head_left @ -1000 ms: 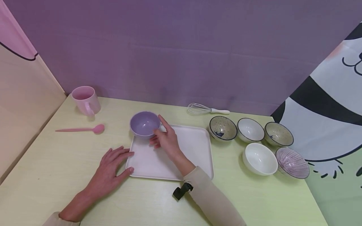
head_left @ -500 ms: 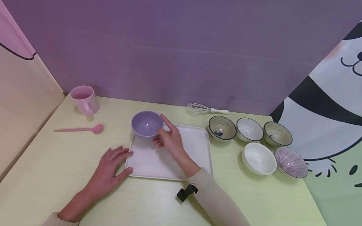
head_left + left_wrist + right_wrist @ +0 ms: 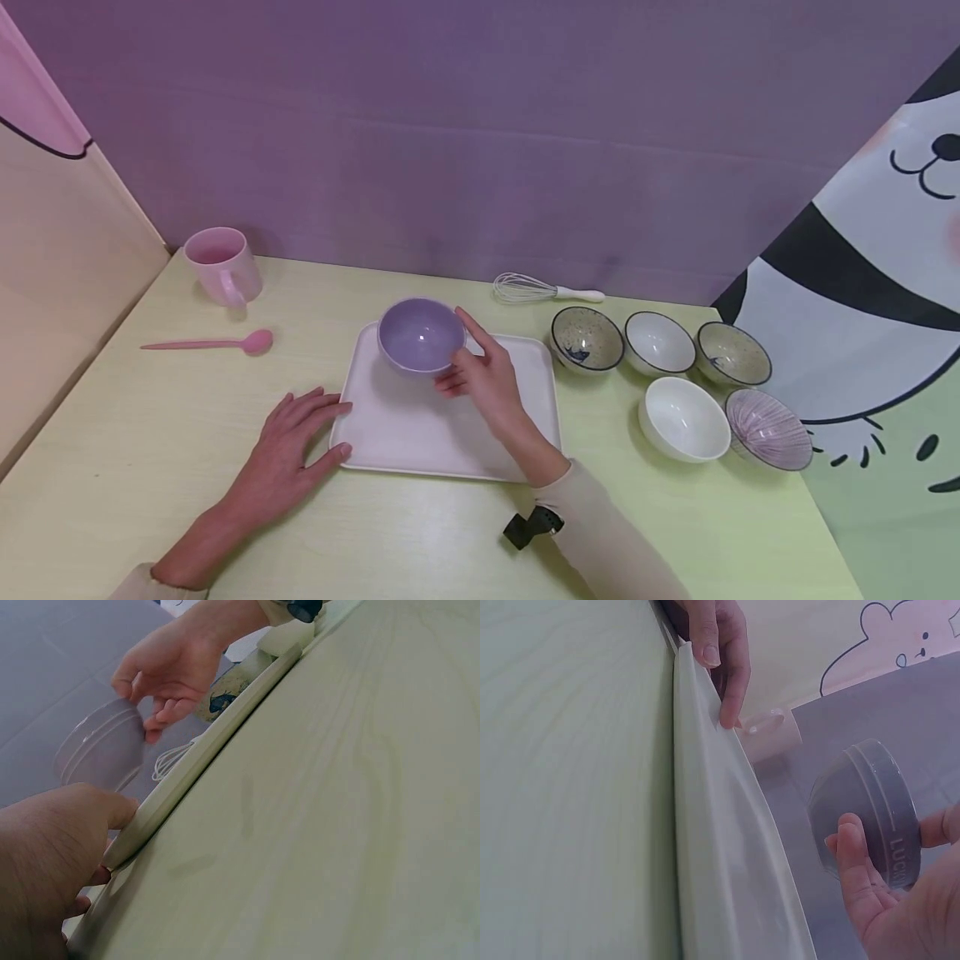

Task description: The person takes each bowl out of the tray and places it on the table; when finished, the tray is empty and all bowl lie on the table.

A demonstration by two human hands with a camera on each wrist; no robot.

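My right hand (image 3: 487, 379) pinches a light purple bowl (image 3: 422, 337) by the right side of its rim. The bowl is held up above the white rectangular tray (image 3: 450, 433), near its back left part, with its opening upward. Raised lettering shows on the bowl's outside (image 3: 877, 817) in the right wrist view. At the tray's left edge lies my left hand (image 3: 288, 454), its fingers spread, the thumb and index finger touching the rim. In the left wrist view the bowl (image 3: 105, 750) hangs apart from the tray.
Several bowls stand together right of the tray, among them a speckled bowl (image 3: 587, 339), a plain white bowl (image 3: 686, 420) and a striped pinkish bowl (image 3: 768, 429). A whisk (image 3: 547, 289) lies behind. At left are a pink mug (image 3: 223, 267) and a pink spoon (image 3: 217, 342).
My right hand has carried the purple bowl to the right, from the tray's back left corner to farther over the tray. The left hand has stayed at the tray's edge.
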